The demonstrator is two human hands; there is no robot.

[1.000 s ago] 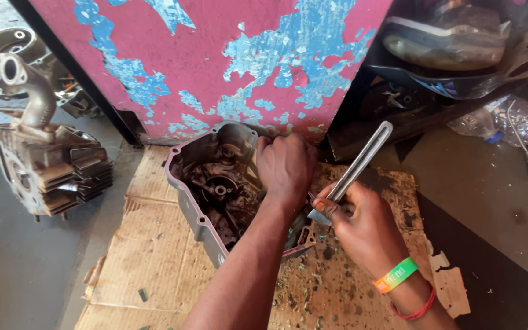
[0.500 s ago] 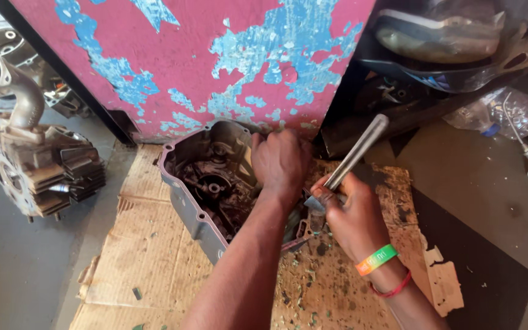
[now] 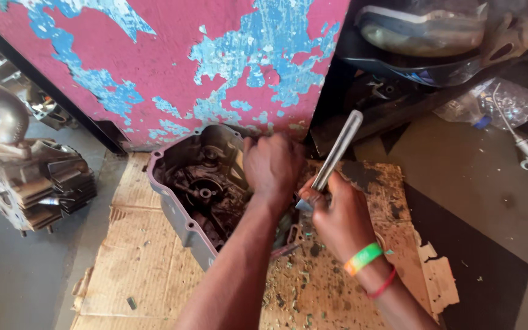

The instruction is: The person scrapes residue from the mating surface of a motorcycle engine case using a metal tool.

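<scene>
Two hands work over one grimy engine case (image 3: 194,195), which lies open side up on a sheet of worn cardboard (image 3: 135,269) at the centre of the frame, its rim propped against the foot of a pink panel with peeling blue paint (image 3: 154,67). The left hand (image 3: 271,164) is closed over the case's right edge, apparently to steady it. The right hand (image 3: 331,214) is clamped around the lower end of a long metal bar (image 3: 336,151), which slants up toward the upper right — likely angled so its tip, hidden behind the hands, can bear on the case. Bright wristbands (image 3: 368,264) circle the right wrist. Flakes and grit litter the cardboard below the hands. At the left edge of the frame sits a finned engine block (image 3: 32,183) on the grey floor — well apart from the case. In the upper right lie dark motorcycle parts (image 3: 423,43) and a crumpled clear plastic bottle (image 3: 490,101).
</scene>
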